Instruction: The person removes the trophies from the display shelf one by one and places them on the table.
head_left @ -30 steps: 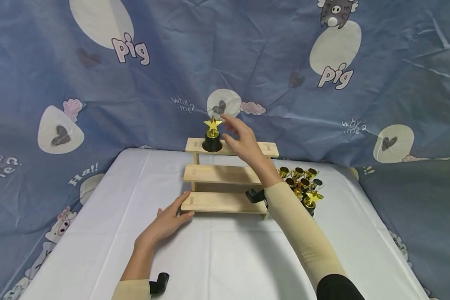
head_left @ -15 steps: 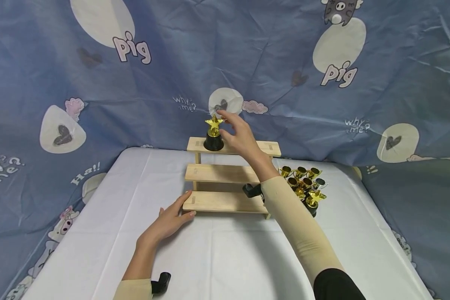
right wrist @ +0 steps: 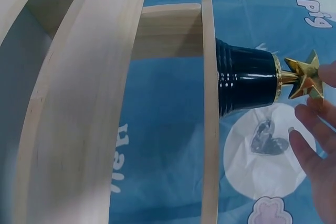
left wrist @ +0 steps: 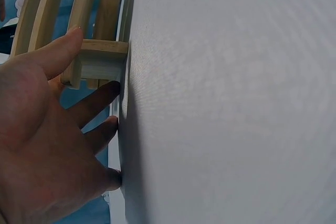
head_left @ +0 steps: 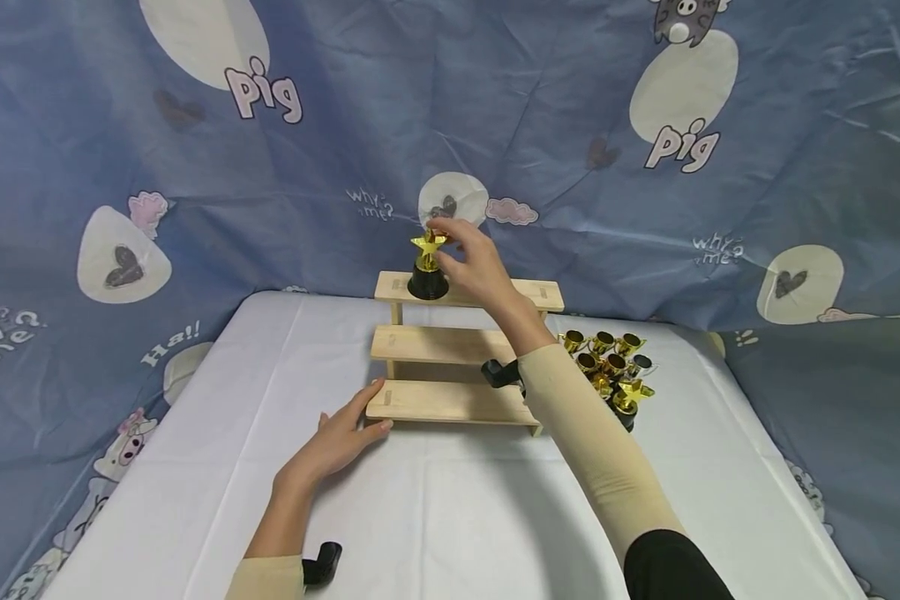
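On the left of the top tier of a three-tier wooden display stand (head_left: pixel 450 343) stands a small trophy (head_left: pixel 428 271) with a gold star and a black base. My right hand (head_left: pixel 480 267) pinches its star from the right, thumb in front and fingers behind. The right wrist view shows the trophy's black base (right wrist: pixel 247 80) against the top board, with fingertips at the star (right wrist: pixel 304 77). My left hand (head_left: pixel 337 437) holds the left end of the bottom tier. In the left wrist view, the thumb (left wrist: pixel 65 51) lies on the stand's edge and other fingertips reach the tabletop.
To the right of the stand, several small trophies (head_left: pixel 613 364) stand close together, mostly gold cups, with a star trophy (head_left: pixel 632 396) in front. My right forearm passes just beside them. A white cloth (head_left: pixel 330 517) covers the table, and a blue printed curtain (head_left: pixel 330 167) hangs behind.
My right hand has moved slightly left, and its fingers have closed in on the star. The trophy stays on the top tier. My left hand keeps its place on the stand.
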Demonstrator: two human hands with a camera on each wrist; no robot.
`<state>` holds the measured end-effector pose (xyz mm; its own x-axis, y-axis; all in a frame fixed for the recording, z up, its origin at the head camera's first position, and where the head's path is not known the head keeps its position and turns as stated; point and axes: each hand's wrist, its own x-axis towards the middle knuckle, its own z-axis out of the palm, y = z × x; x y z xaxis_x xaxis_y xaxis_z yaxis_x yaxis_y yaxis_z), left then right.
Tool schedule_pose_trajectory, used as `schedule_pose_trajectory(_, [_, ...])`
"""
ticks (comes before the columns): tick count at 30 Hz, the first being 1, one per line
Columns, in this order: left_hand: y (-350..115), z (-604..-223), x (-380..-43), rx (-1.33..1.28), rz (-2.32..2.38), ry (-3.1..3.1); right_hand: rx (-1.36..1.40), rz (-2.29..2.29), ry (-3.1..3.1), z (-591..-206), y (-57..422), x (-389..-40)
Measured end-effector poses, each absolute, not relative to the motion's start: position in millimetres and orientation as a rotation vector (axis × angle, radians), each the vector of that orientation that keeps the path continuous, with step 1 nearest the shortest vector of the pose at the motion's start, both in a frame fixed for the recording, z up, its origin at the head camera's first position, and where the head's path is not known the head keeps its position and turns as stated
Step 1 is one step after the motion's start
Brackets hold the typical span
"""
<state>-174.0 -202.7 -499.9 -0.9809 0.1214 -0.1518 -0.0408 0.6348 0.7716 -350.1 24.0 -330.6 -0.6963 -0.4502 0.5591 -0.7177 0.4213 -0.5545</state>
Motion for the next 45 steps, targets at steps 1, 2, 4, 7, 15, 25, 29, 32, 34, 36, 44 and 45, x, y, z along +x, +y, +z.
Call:
schedule_pose_trajectory(1, [-202.6,-499.8,-174.3,0.069,1.264,2.667,1.009,1.158,-2.348,-330.5,23.7,-350.2])
schedule_pose_trajectory(2, [-202.4,-499.8,-174.4,0.070,1.263,2.668,1.007,1.152,-2.350,-330.3,23.1,-350.1])
schedule_pose_trajectory(4, [-201.8,-500.1,-175.1,0.075,1.259,2.667,1.008,1.139,-2.350,-330.2,21.6,-349.9])
schedule_pose_trajectory(7, [-200.9,-500.1,-175.5,0.073,1.259,2.668,1.015,1.110,-2.350,-329.7,18.6,-348.9])
schedule_pose_trajectory(15, [-198.3,-501.0,-175.3,0.052,1.269,2.669,1.049,1.094,-2.320,-329.4,13.8,-347.2])
schedule_pose_trajectory(25, [-199.5,-500.5,-177.1,0.059,1.234,2.692,1.018,1.137,-2.295,-331.3,17.5,-342.1])
schedule_pose_trajectory(29, [-198.7,-500.5,-176.5,0.064,1.242,2.684,1.024,1.171,-2.274,-332.4,19.4,-339.0])
schedule_pose_trajectory(32, [-197.9,-500.9,-175.6,0.060,1.241,2.677,1.028,1.186,-2.253,-333.1,22.4,-335.2])
schedule_pose_trajectory(34, [-197.7,-500.8,-175.0,0.056,1.239,2.676,1.028,1.189,-2.236,-333.3,24.7,-333.6])
schedule_pose_trajectory(36, [-197.8,-500.5,-174.6,0.053,1.244,2.673,1.022,1.187,-2.226,-333.6,27.4,-332.4])
schedule_pose_trajectory(44, [-200.3,-498.2,-172.9,0.058,1.252,2.668,1.003,1.210,-2.195,-333.6,37.8,-323.3])
schedule_pose_trajectory(45, [-200.7,-498.2,-172.6,0.060,1.252,2.668,1.012,1.209,-2.187,-333.1,38.7,-321.7])
